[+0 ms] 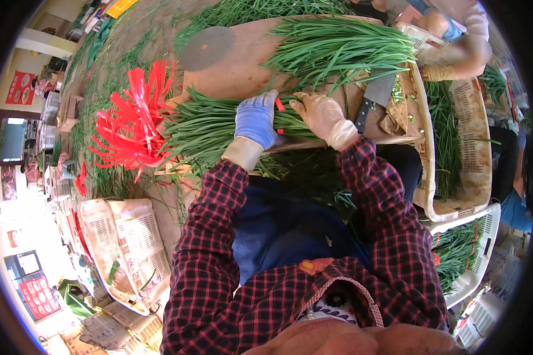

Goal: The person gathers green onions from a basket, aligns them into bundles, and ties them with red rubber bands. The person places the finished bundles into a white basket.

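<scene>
A bundle of garlic chives (204, 124) lies along the near edge of a wooden board (248, 57), its leaf tips pointing left. My left hand (255, 117), in a blue-coated glove, grips the bundle from above. A red band (279, 104) crosses the stalks between my two hands. My right hand (322, 113), in a pale rubber glove, rests over the stalk end with its fingers on the bundle. A cleaver (377, 93) with a black handle lies just right of my right hand. Beyond sits a large loose pile of chives (342, 49).
Red plastic strips (137, 115) fan out left of the board. A pale plastic crate (471, 146) of greens stands at the right, with a white crate (482, 253) of tied bundles below it. Another crate (129, 239) sits lower left. A person's gloved hand (439, 73) is at upper right.
</scene>
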The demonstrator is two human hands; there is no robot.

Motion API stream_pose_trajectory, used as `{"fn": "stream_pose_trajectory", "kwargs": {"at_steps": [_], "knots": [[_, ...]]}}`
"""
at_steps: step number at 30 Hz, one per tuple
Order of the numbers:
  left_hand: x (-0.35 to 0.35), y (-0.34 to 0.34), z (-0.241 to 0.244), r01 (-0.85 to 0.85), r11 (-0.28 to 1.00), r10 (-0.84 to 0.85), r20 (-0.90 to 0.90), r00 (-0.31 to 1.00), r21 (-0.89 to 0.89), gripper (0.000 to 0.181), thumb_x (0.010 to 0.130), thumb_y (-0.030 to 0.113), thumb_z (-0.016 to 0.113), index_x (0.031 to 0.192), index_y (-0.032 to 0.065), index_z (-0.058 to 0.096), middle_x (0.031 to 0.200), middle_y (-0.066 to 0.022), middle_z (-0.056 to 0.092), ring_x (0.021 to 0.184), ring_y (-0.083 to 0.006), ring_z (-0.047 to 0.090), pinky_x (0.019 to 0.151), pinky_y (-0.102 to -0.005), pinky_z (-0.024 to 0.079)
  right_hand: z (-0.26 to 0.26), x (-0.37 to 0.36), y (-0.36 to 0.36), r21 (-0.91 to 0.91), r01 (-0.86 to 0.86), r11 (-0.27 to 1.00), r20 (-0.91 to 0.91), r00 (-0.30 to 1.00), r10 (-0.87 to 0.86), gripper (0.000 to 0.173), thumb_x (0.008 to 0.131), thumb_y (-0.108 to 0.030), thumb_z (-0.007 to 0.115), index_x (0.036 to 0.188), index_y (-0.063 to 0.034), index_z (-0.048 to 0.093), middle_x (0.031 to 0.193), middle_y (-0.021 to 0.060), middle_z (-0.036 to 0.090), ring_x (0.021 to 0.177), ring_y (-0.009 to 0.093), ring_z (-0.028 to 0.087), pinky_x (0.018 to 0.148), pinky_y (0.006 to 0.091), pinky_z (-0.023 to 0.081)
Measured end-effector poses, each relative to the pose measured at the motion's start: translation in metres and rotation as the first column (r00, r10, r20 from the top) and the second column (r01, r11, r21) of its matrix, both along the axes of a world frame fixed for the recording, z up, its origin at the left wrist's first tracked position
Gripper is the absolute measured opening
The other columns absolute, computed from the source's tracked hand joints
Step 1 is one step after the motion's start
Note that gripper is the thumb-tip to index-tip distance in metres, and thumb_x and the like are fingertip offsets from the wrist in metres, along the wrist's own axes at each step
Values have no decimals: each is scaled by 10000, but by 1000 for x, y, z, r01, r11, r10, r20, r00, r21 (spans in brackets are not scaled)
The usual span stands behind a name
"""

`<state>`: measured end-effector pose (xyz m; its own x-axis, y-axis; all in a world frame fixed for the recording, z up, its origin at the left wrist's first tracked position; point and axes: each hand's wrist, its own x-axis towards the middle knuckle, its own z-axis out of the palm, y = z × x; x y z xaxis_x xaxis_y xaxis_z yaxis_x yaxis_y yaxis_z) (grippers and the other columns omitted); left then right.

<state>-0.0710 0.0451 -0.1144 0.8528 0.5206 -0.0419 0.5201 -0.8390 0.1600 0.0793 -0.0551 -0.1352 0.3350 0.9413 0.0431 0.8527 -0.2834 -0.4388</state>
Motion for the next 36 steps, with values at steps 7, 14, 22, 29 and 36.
{"fn": "stream_pose_trajectory", "kwargs": {"at_steps": [7,14,22,29,36], "knots": [[-4,2,0,-24,1000,24,-13,1000,18,947,496,422,877,1300,122,476,1236,-81,549,1180,-259,504,1018,-411,371,42,8,-30,395,88,914,21,994,-105,318,852,-279,643,1119,-106,657,894,152,665,881,312,614,753,421,494],[2,15,-21,36,995,-41,57,998,91,751,554,318,841,1216,160,524,1139,-102,599,1069,-288,574,925,-421,448,31,-66,-31,213,33,977,309,946,-100,234,776,-346,694,874,-136,660,809,43,604,762,205,610,627,318,510],[13,7,5,-6,1000,6,-72,997,12,853,517,348,868,1251,90,516,1165,-123,600,1073,-300,584,934,-395,463,4,-42,-2,291,86,953,39,994,-102,194,792,-332,644,801,-150,712,832,73,637,822,264,627,680,397,515],[8,21,-2,-24,998,19,-78,997,-51,919,483,364,882,1266,52,518,1165,-138,615,1072,-306,593,933,-391,470,-6,-28,17,432,142,890,-228,973,-45,180,731,-253,733,800,-90,703,792,113,622,801,316,606,698,420,476],[12,12,7,-32,995,28,-40,999,-97,756,497,340,872,1147,91,577,1084,-129,643,1017,-316,610,895,-404,488,-4,-30,20,563,-8,826,-89,994,70,159,753,-193,703,797,-42,674,974,121,647,901,321,605,769,394,492]]}}
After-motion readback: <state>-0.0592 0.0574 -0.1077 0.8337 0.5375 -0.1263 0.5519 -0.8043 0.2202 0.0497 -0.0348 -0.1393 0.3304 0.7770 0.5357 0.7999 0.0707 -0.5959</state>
